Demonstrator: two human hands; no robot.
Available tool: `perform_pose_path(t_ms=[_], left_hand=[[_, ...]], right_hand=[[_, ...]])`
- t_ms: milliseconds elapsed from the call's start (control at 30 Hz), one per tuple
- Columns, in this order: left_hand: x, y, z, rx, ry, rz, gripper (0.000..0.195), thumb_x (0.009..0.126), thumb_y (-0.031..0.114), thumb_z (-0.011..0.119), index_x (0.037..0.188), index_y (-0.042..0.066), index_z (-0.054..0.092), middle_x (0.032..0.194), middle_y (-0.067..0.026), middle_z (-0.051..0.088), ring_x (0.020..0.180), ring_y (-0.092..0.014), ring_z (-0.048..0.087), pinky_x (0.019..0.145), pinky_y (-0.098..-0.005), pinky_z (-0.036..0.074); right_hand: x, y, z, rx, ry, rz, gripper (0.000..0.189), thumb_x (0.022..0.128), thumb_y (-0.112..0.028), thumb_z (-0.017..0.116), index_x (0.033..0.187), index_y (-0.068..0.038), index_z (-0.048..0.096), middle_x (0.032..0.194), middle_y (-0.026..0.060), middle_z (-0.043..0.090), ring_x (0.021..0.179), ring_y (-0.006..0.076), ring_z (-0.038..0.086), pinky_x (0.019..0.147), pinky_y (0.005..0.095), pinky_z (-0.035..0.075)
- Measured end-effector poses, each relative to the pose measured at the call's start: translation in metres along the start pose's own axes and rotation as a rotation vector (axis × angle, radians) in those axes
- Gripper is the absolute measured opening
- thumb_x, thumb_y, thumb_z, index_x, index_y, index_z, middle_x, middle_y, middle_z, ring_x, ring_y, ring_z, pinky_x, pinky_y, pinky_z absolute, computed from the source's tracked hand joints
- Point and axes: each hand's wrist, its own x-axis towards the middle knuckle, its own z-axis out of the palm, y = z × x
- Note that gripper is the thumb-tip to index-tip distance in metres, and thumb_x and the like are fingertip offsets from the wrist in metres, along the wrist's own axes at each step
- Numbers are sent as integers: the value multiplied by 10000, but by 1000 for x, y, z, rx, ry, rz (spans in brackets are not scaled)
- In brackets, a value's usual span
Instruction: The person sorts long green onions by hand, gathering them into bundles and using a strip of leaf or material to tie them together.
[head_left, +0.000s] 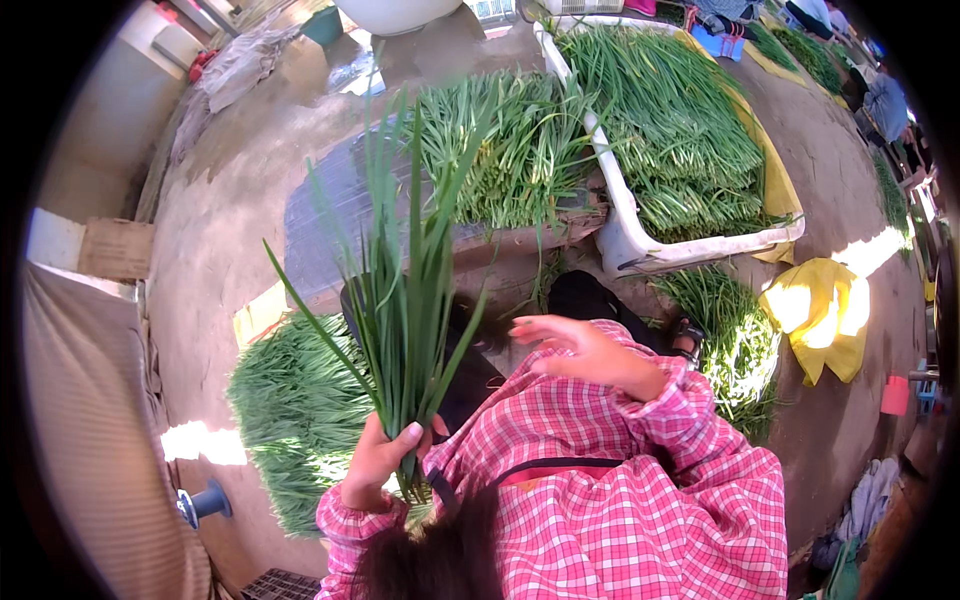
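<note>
A bunch of long green leaves, apparently Chinese chives (409, 315), stands upright in my left hand (390, 450), which grips it near the stem ends. My right hand (577, 349) is apart from the bunch, over my lap, its fingers spread and nothing in them. A trimmed pile of chives (495, 150) lies in front of me on a dark flat board (330, 217). To the left, a larger heap of chives (292, 405) rests on the ground, partly behind my left hand and the bunch.
At the front right, a white plastic crate (622, 202) holds stacked chives. Loose chives (735, 337) lie on the floor by my right foot, beside a yellow sack (817, 315). A blue spool-like object (206, 504) is at the lower left. Other people (885, 105) sit farther right.
</note>
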Motion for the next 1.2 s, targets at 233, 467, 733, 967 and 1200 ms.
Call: perform_pose_path(t_ms=[233, 467, 733, 967, 1200], left_hand=[[6, -14, 24, -96, -104, -90, 295, 869, 201, 405, 1091, 12, 364, 794, -49, 508, 606, -94, 473, 557, -218, 409], [1, -30, 40, -62, 26, -69, 312, 863, 138, 401, 1136, -11, 373, 1076, -82, 454, 962, -148, 453, 819, -271, 375], [-2, -27, 44, -126, 57, -41, 257, 853, 117, 407, 1063, -24, 448, 1120, -111, 439, 1026, -181, 436, 850, -301, 363], [3, -16, 56, 91, -55, -98, 253, 846, 117, 418, 1060, -15, 389, 791, -84, 548, 692, -144, 554, 619, -247, 453], [-3, -24, 64, -12, 24, 21, 222, 837, 84, 429, 1031, -19, 394, 865, -103, 538, 716, -156, 565, 658, -271, 459]], right_hand=[[23, -28, 68, 559, -5, -106, 483, 723, -135, 633, 1125, -13, 395, 1025, 51, 502, 953, 117, 467, 812, 266, 386], [5, -38, 77, 293, 364, -185, 234, 767, -87, 579, 978, -8, 516, 820, 13, 568, 764, 65, 523, 651, 211, 426], [-13, -32, 74, 0, 400, -276, 221, 764, -39, 560, 971, 19, 510, 859, 56, 555, 821, 101, 534, 651, 229, 442], [-3, -42, 80, 225, 444, -296, 218, 722, -17, 597, 926, -1, 520, 822, 33, 554, 776, 103, 532, 638, 232, 435], [-10, -42, 78, 163, 452, -303, 217, 710, -9, 612, 910, -3, 529, 806, 21, 562, 744, 96, 533, 646, 238, 430]])
